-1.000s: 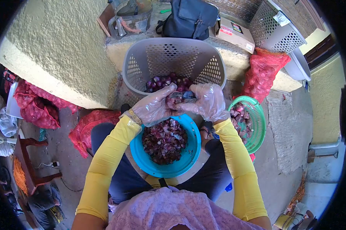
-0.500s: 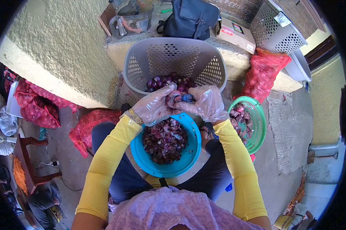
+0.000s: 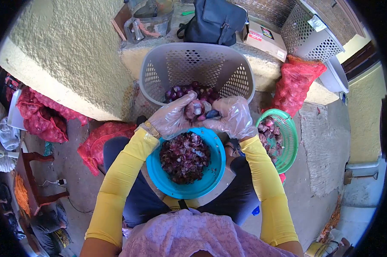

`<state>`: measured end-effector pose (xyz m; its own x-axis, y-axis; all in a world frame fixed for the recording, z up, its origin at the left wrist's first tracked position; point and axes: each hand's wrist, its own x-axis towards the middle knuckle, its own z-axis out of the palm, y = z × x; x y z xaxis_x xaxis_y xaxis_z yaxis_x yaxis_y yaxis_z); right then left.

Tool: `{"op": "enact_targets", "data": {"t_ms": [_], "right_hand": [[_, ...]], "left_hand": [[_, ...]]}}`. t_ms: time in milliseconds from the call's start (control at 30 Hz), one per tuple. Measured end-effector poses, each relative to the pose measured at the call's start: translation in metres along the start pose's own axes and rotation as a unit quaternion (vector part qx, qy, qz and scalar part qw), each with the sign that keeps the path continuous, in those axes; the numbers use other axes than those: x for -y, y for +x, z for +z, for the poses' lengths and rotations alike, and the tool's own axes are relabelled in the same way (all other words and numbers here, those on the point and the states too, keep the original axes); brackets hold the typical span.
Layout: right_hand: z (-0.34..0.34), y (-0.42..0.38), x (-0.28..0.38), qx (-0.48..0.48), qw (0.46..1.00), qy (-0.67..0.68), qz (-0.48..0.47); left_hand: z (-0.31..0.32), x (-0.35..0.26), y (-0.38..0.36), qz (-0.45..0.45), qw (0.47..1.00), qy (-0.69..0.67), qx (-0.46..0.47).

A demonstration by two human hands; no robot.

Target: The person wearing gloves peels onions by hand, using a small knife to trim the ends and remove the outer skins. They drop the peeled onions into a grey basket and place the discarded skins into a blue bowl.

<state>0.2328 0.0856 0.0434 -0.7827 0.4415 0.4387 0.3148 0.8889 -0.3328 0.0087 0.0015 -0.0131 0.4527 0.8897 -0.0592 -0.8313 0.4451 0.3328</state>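
Both hands wear clear plastic gloves above a blue basin [image 3: 222, 165] of purple onion skins [image 3: 185, 158]. My left hand [image 3: 174, 118] has its fingers closed round an onion [image 3: 195, 109]. My right hand [image 3: 233, 115] is closed on a small tool with a dark blue handle [image 3: 212, 114], held against the onion; its blade cannot be made out. Just beyond the hands, purple onions [image 3: 195, 88] lie at the bottom of a tall grey basket [image 3: 197, 51].
A green basket [image 3: 293, 143] with onions stands at the right. Red mesh sacks [image 3: 297, 83] lean behind it, and others [image 3: 101, 139] lie at the left. A black bag [image 3: 219, 21] and a cardboard box [image 3: 265, 40] rest on the ledge behind.
The onion has turned between my hands and shows a paler face. The dark blue handle has tilted, and my hands have shifted only slightly.
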Motion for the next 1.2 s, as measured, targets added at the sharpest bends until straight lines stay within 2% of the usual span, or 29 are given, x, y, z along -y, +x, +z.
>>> {"op": "enact_targets", "data": {"t_ms": [33, 67, 100, 133, 267, 300, 433, 533, 600, 633, 700, 733, 767, 800, 833, 867, 900, 967, 1100, 1200], "right_hand": [[-0.003, 0.001, 0.0, 0.032, 0.999, -0.002, -0.027], [-0.005, 0.003, 0.002, 0.032, 0.999, -0.002, -0.029], [-0.008, 0.004, 0.008, 0.077, 0.996, 0.005, -0.037], [-0.009, 0.003, 0.012, 0.123, 0.991, 0.011, -0.045], [-0.001, -0.004, 0.019, 0.093, 0.991, 0.064, -0.073], [-0.001, -0.005, 0.021, 0.113, 0.988, 0.087, -0.056], [0.003, -0.005, 0.021, 0.114, 0.991, 0.044, -0.052], [-0.005, -0.001, 0.022, 0.117, 0.991, 0.055, -0.026], [-0.001, -0.004, 0.017, 0.067, 0.983, 0.16, 0.063], [-0.006, -0.004, 0.019, 0.062, 0.982, 0.165, 0.074], [0.002, -0.009, 0.014, 0.041, 0.977, 0.196, 0.073], [0.011, -0.015, 0.007, 0.02, 0.971, 0.226, 0.073], [0.032, -0.029, -0.015, 0.067, 0.98, 0.178, 0.059], [0.032, -0.027, -0.01, 0.066, 0.98, 0.177, 0.059], [0.036, -0.023, -0.002, 0.056, 0.906, 0.378, 0.182], [0.038, -0.019, 0.005, 0.043, 0.776, 0.556, 0.295], [0.033, -0.015, 0.011, 0.042, 0.777, 0.555, 0.295], [0.02, -0.007, 0.023, 0.023, 0.663, 0.659, 0.354], [0.011, -0.008, 0.02, 0.046, 0.673, 0.656, 0.339], [0.009, -0.007, 0.021, 0.075, 0.7, 0.619, 0.347]], "left_hand": [[0.008, -0.001, 0.0, 0.001, 1.0, 0.001, 0.001], [0.017, -0.003, 0.001, 0.021, 0.997, 0.038, -0.062], [0.023, -0.004, 0.0, 0.039, 0.988, 0.076, -0.126], [0.023, -0.005, 0.0, 0.04, 0.988, 0.076, -0.126], [0.01, -0.012, -0.001, 0.049, 0.982, 0.143, -0.114], [0.011, -0.014, -0.001, 0.05, 0.979, 0.158, -0.12], [0.014, -0.013, -0.001, 0.054, 0.976, 0.149, -0.151], [0.021, -0.012, 0.002, 0.069, 0.976, 0.153, -0.14], [0.028, -0.011, 0.002, 0.094, 0.973, 0.137, -0.162], [0.021, -0.013, 0.001, 0.094, 0.973, 0.137, -0.162], [-0.001, -0.02, 0.0, 0.063, 0.987, 0.134, -0.059], [0.0, -0.021, 0.0, 0.062, 0.987, 0.134, -0.058], [0.001, -0.021, 0.0, 0.07, 0.985, 0.134, -0.082], [0.002, -0.021, 0.0, 0.078, 0.982, 0.134, -0.106], [0.004, -0.021, 0.0, 0.078, 0.982, 0.134, -0.106], [0.007, -0.02, 0.0, 0.084, 0.98, 0.125, -0.127], [0.008, -0.02, 0.001, 0.089, 0.978, 0.116, -0.148], [0.002, -0.02, 0.002, 0.101, 0.979, 0.109, -0.141], [0.008, -0.02, 0.003, 0.122, 0.969, 0.141, -0.163], [0.014, -0.022, 0.001, 0.13, 0.968, 0.146, -0.154]]}}
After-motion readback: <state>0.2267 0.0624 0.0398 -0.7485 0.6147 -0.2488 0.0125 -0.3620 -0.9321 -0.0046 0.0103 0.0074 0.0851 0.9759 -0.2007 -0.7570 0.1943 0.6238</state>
